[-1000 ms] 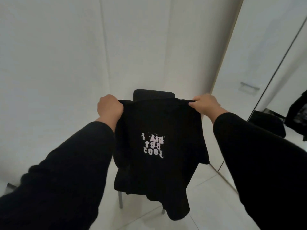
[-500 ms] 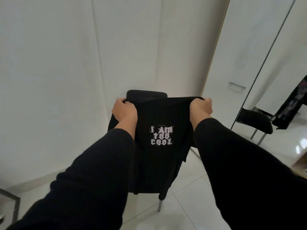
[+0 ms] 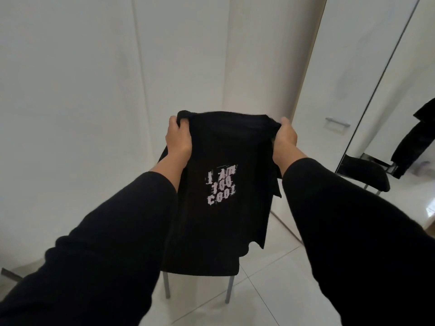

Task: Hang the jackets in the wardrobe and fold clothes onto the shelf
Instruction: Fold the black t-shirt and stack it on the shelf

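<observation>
- Your left hand (image 3: 178, 137) and right hand (image 3: 285, 135) each clench a top corner of the black T-shirt (image 3: 221, 208), hanging unfolded.
- Folding looks barely started — no shelf visible.

White wall panels (image 3: 70, 90) fill the view behind and to the left of the hands, with vertical seams running down them. Below the hands stands a black chair (image 3: 202, 267) on grey metal legs, on a floor (image 3: 270, 290) of glossy white tiles. To the right of the hands is a white wardrobe door (image 3: 348, 67) with a small metal handle (image 3: 337, 121). Further right, a mirror (image 3: 414, 102) reflects a black chair seat and dark clothing. The light is soft and even.
</observation>
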